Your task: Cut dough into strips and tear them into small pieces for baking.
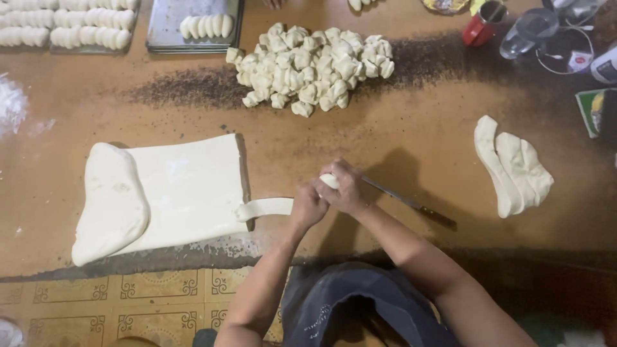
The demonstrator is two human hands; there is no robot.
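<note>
Both hands (328, 196) around dough piece (330, 180) above knife (411, 203)

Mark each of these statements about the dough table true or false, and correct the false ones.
1. Both hands hold a small dough piece. True.
2. The knife lies on the sheet of dough. False: it lies on the bare table, right of the hands.
3. A pile of cut dough pieces sits beyond the hands. True.
4. The red cup stands at the left edge. False: it is at the upper right.
</note>
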